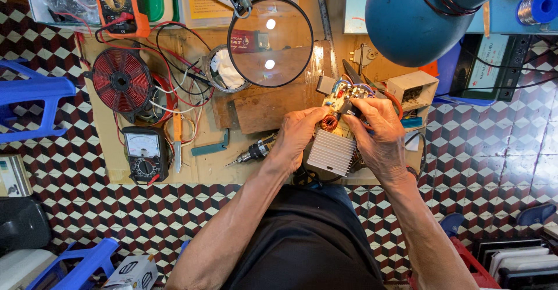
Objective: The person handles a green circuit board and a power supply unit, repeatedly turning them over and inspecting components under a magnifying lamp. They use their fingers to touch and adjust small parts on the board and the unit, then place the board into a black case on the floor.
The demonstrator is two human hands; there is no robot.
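our left hand grips the near left edge of a circuit board, fingers curled around it, and our right hand clasps its right side, thumb pressing on top. the board, with a copper coil and a ribbed metal heatsink, sits just above the front edge of the bench. left of it lies a small drill. further out we see a round magnifier, a red wound coil, an analogue meter and an orange multimeter.
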